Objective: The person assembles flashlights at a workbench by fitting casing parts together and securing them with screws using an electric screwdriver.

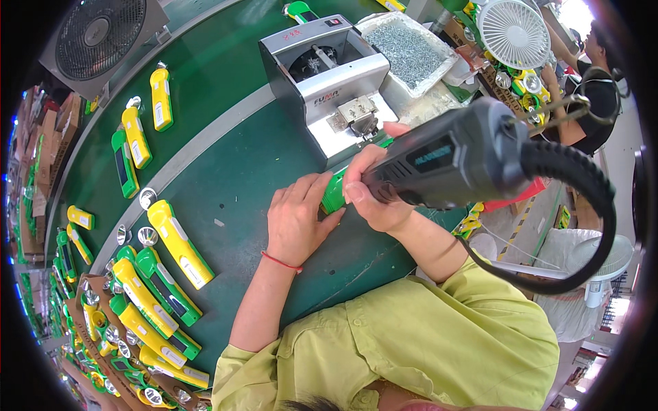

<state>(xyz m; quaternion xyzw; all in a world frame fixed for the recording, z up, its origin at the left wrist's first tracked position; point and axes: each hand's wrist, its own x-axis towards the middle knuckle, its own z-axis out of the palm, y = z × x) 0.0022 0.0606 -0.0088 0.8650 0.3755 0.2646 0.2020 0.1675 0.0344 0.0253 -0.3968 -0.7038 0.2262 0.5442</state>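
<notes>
Green plastic shows in the left hand [298, 216], where a casing [334, 192] sits between thumb and fingers, just beside the right hand [373, 188], over the dark green tabletop [236, 185]. The left grip is closed on the casing. The right hand is wrapped round a black corded power tool [445, 161], its tip out of sight. Bluish characters mark the tool's side; the silver machine [322, 103] bears dark front lettering and red handwritten marks; pale labels sit on yellow torches [179, 243].
</notes>
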